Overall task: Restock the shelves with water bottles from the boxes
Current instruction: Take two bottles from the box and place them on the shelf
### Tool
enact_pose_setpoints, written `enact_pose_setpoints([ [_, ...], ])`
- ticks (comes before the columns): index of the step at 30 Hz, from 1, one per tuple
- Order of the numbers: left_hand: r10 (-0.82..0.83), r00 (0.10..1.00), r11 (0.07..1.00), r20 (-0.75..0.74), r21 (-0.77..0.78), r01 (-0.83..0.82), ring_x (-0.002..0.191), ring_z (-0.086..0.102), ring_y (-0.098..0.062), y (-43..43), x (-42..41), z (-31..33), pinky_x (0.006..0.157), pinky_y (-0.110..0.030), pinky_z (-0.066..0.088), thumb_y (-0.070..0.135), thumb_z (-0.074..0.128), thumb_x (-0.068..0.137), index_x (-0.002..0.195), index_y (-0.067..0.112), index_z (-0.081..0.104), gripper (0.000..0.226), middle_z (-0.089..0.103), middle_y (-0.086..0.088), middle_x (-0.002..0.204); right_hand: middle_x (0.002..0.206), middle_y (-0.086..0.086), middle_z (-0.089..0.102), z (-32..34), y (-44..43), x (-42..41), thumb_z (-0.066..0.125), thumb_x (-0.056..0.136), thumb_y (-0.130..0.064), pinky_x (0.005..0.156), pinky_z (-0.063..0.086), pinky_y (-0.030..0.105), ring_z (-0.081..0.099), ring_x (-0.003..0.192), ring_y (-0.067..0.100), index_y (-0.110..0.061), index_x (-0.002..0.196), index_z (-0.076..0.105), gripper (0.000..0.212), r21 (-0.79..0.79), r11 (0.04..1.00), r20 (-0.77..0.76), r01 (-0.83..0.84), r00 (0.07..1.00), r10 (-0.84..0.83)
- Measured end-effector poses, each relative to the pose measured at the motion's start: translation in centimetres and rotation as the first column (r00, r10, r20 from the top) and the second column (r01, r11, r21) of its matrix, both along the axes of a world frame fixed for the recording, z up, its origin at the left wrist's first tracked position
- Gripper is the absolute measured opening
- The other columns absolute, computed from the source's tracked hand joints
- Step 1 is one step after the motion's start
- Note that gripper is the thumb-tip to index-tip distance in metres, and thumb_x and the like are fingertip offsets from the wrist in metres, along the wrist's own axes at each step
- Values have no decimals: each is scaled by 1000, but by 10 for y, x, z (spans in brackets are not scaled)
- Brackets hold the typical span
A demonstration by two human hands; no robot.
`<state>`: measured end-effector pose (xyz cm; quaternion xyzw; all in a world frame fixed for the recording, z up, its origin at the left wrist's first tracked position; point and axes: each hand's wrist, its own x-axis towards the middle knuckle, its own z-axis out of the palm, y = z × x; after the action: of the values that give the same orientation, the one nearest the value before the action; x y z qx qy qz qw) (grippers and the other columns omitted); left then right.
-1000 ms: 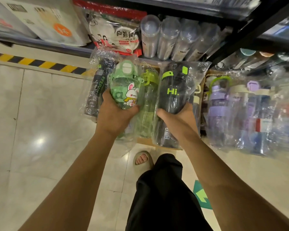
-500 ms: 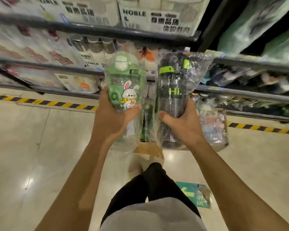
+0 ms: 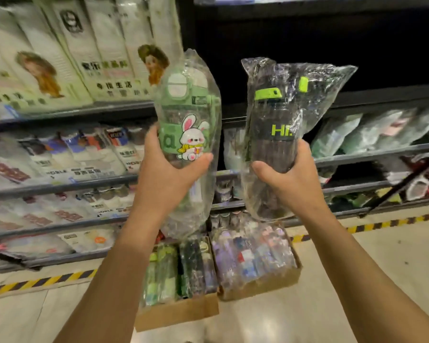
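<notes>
**Two bagged bottles in the air, loose wrap the weak point**

The biggest hazard, as I judge it, is the shelves (image 3: 60, 184). The rows down the left of the frame look packed with goods. The dark bay (image 3: 332, 58) at upper right is too dim for me to read its depth or its lip. A bottle pushed in blind could clip an edge or knock stock down.

Next come the cardboard boxes (image 3: 176, 315), which sit on the floor (image 3: 357, 268) at lower centre, directly below the arms. A step forward could catch them.

The smallest risk, but the likeliest, is the wrap. Each bottle sits in a loose clear bag (image 3: 191, 219), and both hands grip through that film. A bottle may slide inside its bag, or the slack may snag on a shelf rim.

The green bottle (image 3: 188, 125) is at centre frame. My left hand (image 3: 166, 179) has its fingers curled round the lower body, thumb across the front just under a rabbit sticker (image 3: 192, 137). The bottle has a pale green lid and a clear lower half.

The black bottle (image 3: 275, 134) is just right of centre. My right hand (image 3: 290, 179) is wrapped round its lower half. Its body is dark, with lime "Hi" lettering and a lime clasp on the lid.

Both bottles stand roughly upright, leaning a little and apart from each other. They are well above the boxes, in front of the shelving, and not yet on any shelf.
</notes>
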<state>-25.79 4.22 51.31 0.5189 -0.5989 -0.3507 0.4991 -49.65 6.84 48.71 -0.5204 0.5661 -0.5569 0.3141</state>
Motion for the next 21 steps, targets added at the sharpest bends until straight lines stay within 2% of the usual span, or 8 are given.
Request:
enact_pose_setpoints([
  [4, -34, 999, 993, 0, -116, 34, 117, 64, -2, 0, -85, 42, 100, -31, 56, 58, 85, 63, 147, 29, 40, 100, 62, 14, 133, 107, -27, 67, 42, 13, -83, 83, 81, -39, 77, 54, 13, 68, 98, -2, -31, 126, 49, 58, -107, 993, -2, 42, 999, -42],
  [6, -59, 998, 983, -32, -174, 53, 110, 65, 5, -1, -128, 60, 88, -17, 57, 51, 88, 66, 145, 29, 43, 94, 66, 21, 124, 107, -30, 66, 63, 17, -126, 84, 81, -38, 76, 53, 12, 68, 97, -4, -36, 121, 49, 53, -151, 986, -17, 64, 998, -68],
  [8, -90, 994, 972, -56, -221, 75, 108, 67, 5, -3, -170, 76, 83, -10, 54, 47, 90, 68, 143, 31, 43, 90, 66, 26, 122, 105, -33, 66, 80, 19, -167, 84, 82, -34, 73, 52, 9, 68, 95, -6, -40, 117, 48, 51, -193, 979, -26, 68, 997, -75],
  [10, -131, 988, 957, -85, -271, 104, 110, 67, 2, -5, -211, 92, 85, -12, 54, 47, 91, 68, 143, 31, 42, 91, 66, 26, 123, 104, -35, 64, 96, 22, -206, 84, 82, -33, 73, 50, 6, 67, 95, -8, -38, 118, 48, 52, -229, 971, -42, 67, 996, -79],
  [13, -168, 979, 934, -115, -337, 121, 109, 68, 2, -12, -265, 117, 84, -11, 53, 46, 91, 67, 141, 31, 44, 89, 66, 27, 122, 105, -33, 65, 115, 24, -258, 84, 83, -31, 74, 48, 4, 66, 96, -8, -25, 126, 50, 55, -274, 958, -58, 85, 993, -105],
  [17, -216, 968, 903, -128, -402, 149, 108, 68, 2, -30, -323, 145, 84, -9, 52, 44, 92, 67, 126, 47, 45, 75, 67, 28, 120, 106, -35, 64, 140, 12, -311, 85, 83, -26, 76, 47, 3, 66, 98, -9, -25, 126, 49, 55, -331, 938, -70, 103, 989, -133],
  [21, -279, 947, 881, -160, -434, 186, 109, 69, 2, -67, -369, 168, 82, -11, 53, 41, 92, 66, 138, 31, 44, 86, 67, 26, 120, 106, -31, 67, 161, -17, -353, 85, 83, -19, 77, 50, 6, 68, 98, -6, -23, 126, 50, 56, -383, 916, -59, 119, 987, -152],
])
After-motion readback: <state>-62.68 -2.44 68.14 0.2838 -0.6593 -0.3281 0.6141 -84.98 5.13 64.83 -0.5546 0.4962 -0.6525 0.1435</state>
